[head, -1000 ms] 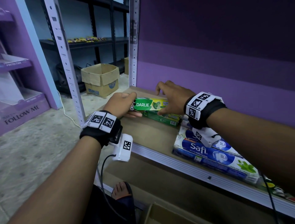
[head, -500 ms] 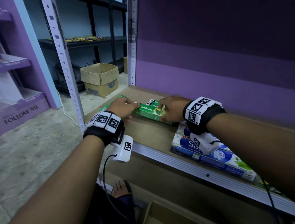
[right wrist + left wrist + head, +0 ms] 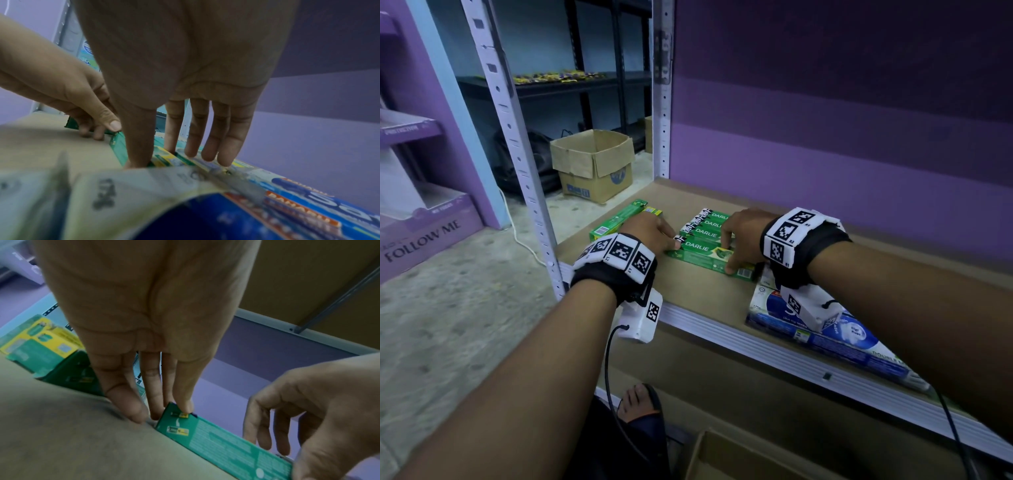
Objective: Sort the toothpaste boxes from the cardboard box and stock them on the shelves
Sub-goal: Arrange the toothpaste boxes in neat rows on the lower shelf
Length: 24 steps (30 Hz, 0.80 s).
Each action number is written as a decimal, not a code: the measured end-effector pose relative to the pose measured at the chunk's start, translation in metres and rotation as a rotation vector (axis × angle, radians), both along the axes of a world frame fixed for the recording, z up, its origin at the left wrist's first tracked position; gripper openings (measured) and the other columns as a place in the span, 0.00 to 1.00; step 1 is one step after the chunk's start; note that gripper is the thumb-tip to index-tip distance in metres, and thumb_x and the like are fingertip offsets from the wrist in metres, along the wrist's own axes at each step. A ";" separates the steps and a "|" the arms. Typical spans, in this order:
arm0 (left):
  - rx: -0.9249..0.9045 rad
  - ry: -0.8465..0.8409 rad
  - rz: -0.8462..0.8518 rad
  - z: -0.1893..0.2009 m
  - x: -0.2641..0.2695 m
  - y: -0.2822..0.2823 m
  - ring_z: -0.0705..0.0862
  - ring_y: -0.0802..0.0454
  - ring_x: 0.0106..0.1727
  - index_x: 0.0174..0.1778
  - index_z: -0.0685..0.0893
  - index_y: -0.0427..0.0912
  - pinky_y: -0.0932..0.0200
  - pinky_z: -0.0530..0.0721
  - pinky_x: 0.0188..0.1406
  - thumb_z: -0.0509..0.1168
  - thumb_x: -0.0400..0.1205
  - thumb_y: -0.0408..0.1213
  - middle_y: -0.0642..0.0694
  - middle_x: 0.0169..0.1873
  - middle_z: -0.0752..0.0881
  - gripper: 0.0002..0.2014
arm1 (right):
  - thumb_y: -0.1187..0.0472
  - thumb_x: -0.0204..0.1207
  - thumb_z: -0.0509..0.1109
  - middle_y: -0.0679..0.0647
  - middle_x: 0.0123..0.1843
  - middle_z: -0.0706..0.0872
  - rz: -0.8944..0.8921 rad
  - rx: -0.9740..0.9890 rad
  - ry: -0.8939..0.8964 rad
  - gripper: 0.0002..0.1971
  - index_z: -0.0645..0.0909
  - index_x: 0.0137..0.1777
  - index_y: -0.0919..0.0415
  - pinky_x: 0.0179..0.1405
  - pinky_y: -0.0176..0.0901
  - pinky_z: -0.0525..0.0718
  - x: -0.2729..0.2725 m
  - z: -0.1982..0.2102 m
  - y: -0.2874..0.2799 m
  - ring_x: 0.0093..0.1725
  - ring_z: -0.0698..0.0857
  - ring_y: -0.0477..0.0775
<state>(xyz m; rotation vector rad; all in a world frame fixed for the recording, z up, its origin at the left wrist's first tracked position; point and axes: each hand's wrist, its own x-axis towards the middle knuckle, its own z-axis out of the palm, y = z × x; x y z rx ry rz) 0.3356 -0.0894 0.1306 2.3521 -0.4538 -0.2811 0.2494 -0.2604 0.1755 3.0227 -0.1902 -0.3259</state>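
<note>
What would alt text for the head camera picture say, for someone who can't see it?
Two hands, left and right, line up a row of green Darlie boxes on a brown shelf. Blue Safi boxes lie to the right, another green box to the left, and an open carton on the floor behind.

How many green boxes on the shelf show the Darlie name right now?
4, in a row between left hand and right hand: front box, second, third, back box. More may be hidden.
</note>
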 end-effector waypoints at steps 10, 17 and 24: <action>-0.059 0.043 -0.121 -0.006 0.010 -0.015 0.88 0.37 0.54 0.74 0.78 0.39 0.49 0.85 0.61 0.68 0.83 0.28 0.43 0.69 0.83 0.22 | 0.43 0.62 0.84 0.51 0.69 0.80 -0.003 0.025 0.010 0.38 0.77 0.72 0.49 0.42 0.37 0.72 0.003 0.001 -0.013 0.62 0.81 0.55; -0.095 0.047 -0.090 -0.004 0.011 -0.017 0.88 0.40 0.39 0.65 0.86 0.41 0.44 0.90 0.53 0.71 0.81 0.27 0.44 0.59 0.88 0.16 | 0.45 0.58 0.87 0.38 0.39 0.72 -0.048 0.091 -0.034 0.33 0.80 0.64 0.47 0.23 0.33 0.65 0.007 -0.004 -0.019 0.37 0.77 0.47; -0.042 -0.026 -0.100 0.000 0.010 -0.015 0.90 0.43 0.43 0.59 0.89 0.44 0.48 0.89 0.55 0.75 0.78 0.31 0.45 0.51 0.91 0.14 | 0.46 0.57 0.87 0.37 0.38 0.71 -0.033 0.091 -0.060 0.29 0.83 0.58 0.48 0.23 0.33 0.63 0.007 -0.006 -0.022 0.34 0.74 0.43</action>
